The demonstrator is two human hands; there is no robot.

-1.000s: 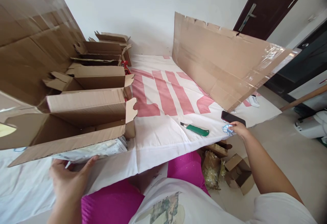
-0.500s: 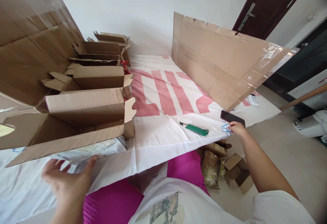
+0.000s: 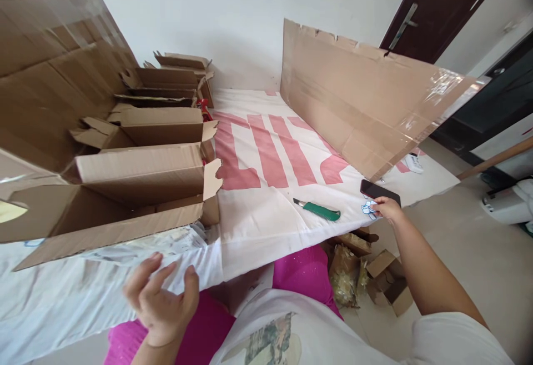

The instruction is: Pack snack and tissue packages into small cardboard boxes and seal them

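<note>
My left hand [image 3: 164,295] hovers at the table's front edge with fingers spread and nothing in it. Just beyond it, a clear plastic packet [image 3: 170,241] lies partly under the flap of the nearest open cardboard box [image 3: 125,220]. My right hand [image 3: 387,209] pinches a small white piece with blue outlines [image 3: 368,209], perhaps a sticker, at the table's right front. Beside those fingers lies a dark phone [image 3: 381,191]. A green utility knife [image 3: 320,210] with its blade out rests on the cloth between my hands.
More open boxes [image 3: 162,115] stand in a row on the left, against a tall cardboard sheet [image 3: 50,65]. Another cardboard panel [image 3: 358,98] stands at the back right. The white cloth [image 3: 254,215] has red print. Small boxes [image 3: 389,281] lie on the floor.
My left hand has come away from the plastic packet, moving right and toward me with its fingers spread. My right hand stays in place with the small piece.
</note>
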